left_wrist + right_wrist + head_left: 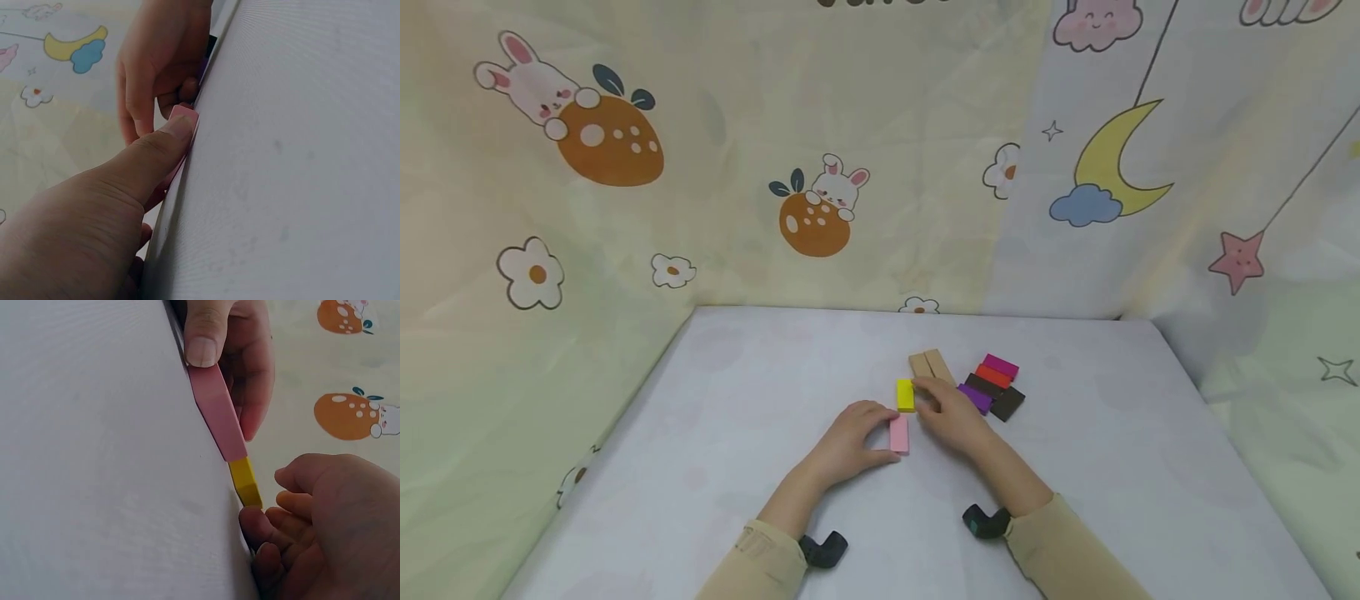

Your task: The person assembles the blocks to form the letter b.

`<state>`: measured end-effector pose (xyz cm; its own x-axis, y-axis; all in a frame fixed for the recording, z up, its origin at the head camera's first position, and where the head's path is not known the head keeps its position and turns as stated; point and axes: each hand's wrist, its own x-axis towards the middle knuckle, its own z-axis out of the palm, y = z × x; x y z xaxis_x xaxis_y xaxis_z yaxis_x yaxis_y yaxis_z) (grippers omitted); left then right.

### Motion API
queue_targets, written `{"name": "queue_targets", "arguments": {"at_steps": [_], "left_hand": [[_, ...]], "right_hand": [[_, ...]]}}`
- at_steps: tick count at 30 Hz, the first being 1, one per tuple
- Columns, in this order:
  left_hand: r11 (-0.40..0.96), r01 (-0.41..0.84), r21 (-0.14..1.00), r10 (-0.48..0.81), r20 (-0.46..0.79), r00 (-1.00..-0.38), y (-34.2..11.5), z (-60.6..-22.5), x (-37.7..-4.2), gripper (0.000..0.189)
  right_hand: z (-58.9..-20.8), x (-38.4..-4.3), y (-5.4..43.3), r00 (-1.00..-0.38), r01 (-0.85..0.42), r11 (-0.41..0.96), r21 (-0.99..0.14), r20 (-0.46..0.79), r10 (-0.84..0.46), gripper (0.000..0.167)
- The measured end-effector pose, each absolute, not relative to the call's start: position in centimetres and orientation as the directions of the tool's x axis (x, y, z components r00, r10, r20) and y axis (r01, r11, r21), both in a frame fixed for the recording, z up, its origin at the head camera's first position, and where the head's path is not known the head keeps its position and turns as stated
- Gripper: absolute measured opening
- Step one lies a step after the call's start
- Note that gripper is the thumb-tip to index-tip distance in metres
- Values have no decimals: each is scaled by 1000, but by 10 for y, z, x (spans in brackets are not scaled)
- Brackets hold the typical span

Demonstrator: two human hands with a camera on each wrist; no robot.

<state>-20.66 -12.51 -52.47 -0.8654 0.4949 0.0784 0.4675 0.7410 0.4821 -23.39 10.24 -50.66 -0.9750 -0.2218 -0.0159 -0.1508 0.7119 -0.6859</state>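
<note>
A pink block (pixel 898 435) lies flat on the white table, held endwise by my left hand (pixel 852 442). In the left wrist view the thumb (pixel 178 128) presses the near end of the pink block (pixel 184 112). Just beyond it a yellow block (pixel 906 396) lies almost in line, its near end close to the pink one. My right hand (pixel 953 414) is at the right side of the yellow block, fingers loosely bent. The right wrist view has those fingertips (pixel 253 525) right at the end of the yellow block (pixel 245 481).
Two tan wooden blocks (pixel 931 367) lie side by side behind the right hand. To their right is a cluster with a magenta block (pixel 1001 367), a red block (pixel 993 376), a purple block (pixel 975 399) and dark brown blocks (pixel 1008 404). A printed cloth hangs behind the table.
</note>
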Motion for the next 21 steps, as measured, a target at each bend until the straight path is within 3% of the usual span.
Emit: {"name": "queue_targets", "arguments": {"at_steps": [11, 21], "left_hand": [[746, 476, 466, 496, 89, -864, -125, -527, -207, 67], [749, 471, 466, 491, 87, -867, -125, -524, -206, 68]], "right_hand": [[-502, -240, 106, -990, -96, 723, -684, -7, -139, 43], [-500, -245, 104, -949, -238, 710, -662, 3, -316, 61]]}}
